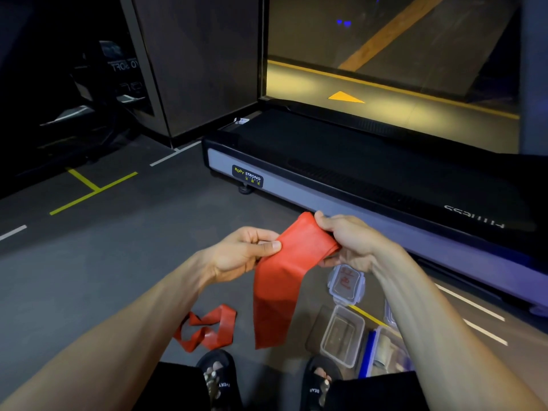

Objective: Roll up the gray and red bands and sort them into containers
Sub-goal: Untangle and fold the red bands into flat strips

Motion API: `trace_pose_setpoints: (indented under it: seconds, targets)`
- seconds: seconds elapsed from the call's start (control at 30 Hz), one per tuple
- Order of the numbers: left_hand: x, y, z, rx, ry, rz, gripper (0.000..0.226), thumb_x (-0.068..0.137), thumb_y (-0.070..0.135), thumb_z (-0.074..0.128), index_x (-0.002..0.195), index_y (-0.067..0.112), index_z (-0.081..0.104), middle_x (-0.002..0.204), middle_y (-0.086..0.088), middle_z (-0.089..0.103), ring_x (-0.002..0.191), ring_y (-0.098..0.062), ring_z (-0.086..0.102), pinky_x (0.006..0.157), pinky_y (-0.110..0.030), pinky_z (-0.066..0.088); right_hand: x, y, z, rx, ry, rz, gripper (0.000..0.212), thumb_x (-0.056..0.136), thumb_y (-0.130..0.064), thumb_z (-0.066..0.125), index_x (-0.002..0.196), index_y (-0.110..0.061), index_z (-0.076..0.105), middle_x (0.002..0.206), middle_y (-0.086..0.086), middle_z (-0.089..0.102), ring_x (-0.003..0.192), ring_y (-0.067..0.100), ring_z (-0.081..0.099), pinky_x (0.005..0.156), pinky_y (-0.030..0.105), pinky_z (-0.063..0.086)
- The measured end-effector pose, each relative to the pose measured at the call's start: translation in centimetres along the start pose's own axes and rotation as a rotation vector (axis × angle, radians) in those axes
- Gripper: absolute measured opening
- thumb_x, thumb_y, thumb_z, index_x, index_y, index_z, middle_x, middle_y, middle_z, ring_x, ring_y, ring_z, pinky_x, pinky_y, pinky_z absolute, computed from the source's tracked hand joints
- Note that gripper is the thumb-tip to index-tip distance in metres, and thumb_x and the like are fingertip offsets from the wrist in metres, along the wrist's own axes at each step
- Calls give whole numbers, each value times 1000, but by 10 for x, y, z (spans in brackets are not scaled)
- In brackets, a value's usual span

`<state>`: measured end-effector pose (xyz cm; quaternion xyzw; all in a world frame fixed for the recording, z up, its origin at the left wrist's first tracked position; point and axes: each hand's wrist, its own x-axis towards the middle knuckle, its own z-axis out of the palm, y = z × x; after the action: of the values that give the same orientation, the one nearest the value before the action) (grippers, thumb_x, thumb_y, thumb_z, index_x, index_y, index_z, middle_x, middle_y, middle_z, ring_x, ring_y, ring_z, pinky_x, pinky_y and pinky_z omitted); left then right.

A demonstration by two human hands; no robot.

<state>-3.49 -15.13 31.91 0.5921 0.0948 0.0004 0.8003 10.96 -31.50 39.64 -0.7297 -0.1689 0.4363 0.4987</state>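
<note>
I see both hands raised over the floor (89, 262), sharing one red band (284, 271); the left hand (246, 253) pinches its near edge between thumb and curled fingers, at about nine o'clock of the band's top; the right hand (350, 241) grips the bunched upper end at three o'clock, fingers wrapped round it, thumb on top. From that hold the band hangs flat and wide towards six o'clock, its free end ending just above the floor between the feet (I cannot tell whether it touches).

A second band (207, 327), also red, lies loose and twisted on the floor at seven o'clock of the hanging one, well apart from both hands. At five o'clock stands an open clear tub (342, 336); a lid (345, 284) lies flat beyond it, under the right wrist; a further container (385, 351) with blue trim sits just right of the tub, partly hidden by the right forearm, with something greyish inside that I cannot make out.

A treadmill (326, 179) runs across from twelve to three o'clock; two sandals (216, 378) show at the bottom.
</note>
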Motion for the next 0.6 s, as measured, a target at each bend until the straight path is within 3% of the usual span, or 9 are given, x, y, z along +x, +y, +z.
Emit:
trace_pose_setpoints:
  seconds: [0.23,0.33,0.4,0.53,0.6]
  targets:
    - [1,-5,-4,8,15,-9,16,92,13,62,101,4,73,78,-3,66,69,-9,64,68,-21,53,0,3,2,5,-35,33,29,108,-35,48,93,-12,56,79,11,63,72,24,64,62,39,59]
    - [2,-6,-5,17,12,-18,17,91,14,62,100,4,72,77,-2,66,68,-9,63,67,-20,53,0,4,4,2,-17,8,33,109,-34,46,84,-14,51,58,2,59,57,17,59,57,35,54]
    - [2,-7,-5,16,8,-19,18,91,14,62,102,3,71,78,-3,67,69,-9,64,67,-20,53,3,6,7,28,1,-5,31,110,-34,45,87,-14,51,57,3,56,55,16,56,57,35,54]
    - [4,-8,-7,5,14,-16,27,91,15,63,111,-2,69,87,-8,68,74,-12,65,72,-22,54,5,7,15,89,21,2,27,110,-37,44,107,-12,55,84,16,60,80,28,60,86,53,57]
    - [4,-8,-8,3,9,-14,24,94,12,62,112,-3,68,87,-9,69,75,-12,66,73,-22,55,4,6,13,75,-45,24,32,106,-43,49,105,-13,59,91,17,62,86,29,61,85,49,57]
